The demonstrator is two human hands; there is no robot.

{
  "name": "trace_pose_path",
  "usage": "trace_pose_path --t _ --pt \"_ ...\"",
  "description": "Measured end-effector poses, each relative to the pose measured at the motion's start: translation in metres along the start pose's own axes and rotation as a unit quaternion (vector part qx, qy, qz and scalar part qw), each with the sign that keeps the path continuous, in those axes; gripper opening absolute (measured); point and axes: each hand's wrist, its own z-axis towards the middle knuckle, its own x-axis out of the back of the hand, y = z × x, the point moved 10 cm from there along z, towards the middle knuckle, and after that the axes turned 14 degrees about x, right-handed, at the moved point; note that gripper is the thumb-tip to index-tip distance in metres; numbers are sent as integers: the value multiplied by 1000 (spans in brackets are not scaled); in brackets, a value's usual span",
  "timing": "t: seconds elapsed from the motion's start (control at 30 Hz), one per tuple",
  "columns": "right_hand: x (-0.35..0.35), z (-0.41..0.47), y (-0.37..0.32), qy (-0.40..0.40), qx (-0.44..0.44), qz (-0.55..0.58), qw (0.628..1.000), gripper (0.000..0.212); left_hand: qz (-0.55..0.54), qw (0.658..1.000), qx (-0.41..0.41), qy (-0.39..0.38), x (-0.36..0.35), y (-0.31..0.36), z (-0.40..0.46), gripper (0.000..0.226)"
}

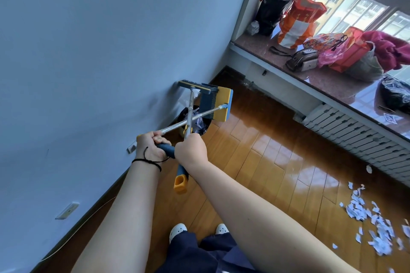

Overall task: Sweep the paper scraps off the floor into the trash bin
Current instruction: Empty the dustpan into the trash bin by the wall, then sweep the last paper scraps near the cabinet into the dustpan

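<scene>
My left hand grips the metal handle of the yellow and blue dustpan. The dustpan is raised and tilted over the black trash bin in the corner by the wall. White scraps show inside the bin. My right hand grips the handle of the broom. The broom's head sits at the dustpan's upper edge. The two handles cross above the bin. A pile of white paper scraps lies on the wooden floor at the lower right, well away from the bin.
A blue wall runs along the left, with sockets low down. A stone window ledge at the right holds several bags and clothes. A white radiator cover stands below it. My feet in white shoes are at the bottom.
</scene>
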Motion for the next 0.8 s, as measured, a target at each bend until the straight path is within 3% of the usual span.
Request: trace_pose_path --t 0.07,0.17,0.27,0.33,0.43,0.53,0.6,0.7,0.8 --pt "8 -1 3 5 0 -1 1000 15 115 992 -51 17 -17 9 -13 29" --pt "19 -4 13 22 -15 43 999 34 298 942 -149 34 -53 22 -37 28" --pt "32 -9 35 50 -55 117 990 18 460 856 -235 32 -93 14 -60 22" --pt "43 -13 45 69 -71 153 983 4 534 796 -284 32 -113 8 -75 3" --pt "65 -20 70 104 -97 222 965 15 639 687 -345 37 -146 -14 -91 31" --pt "97 -29 103 136 -120 258 949 18 726 556 -402 37 -182 -59 -100 27" --pt "115 -38 128 159 -142 279 936 17 760 492 -424 32 -201 -94 -101 31" --pt "139 -48 164 202 -164 318 912 18 789 441 -428 13 -220 -140 -88 27" --pt "169 -67 213 244 -210 391 862 15 830 358 -427 -13 -241 -206 -67 19"
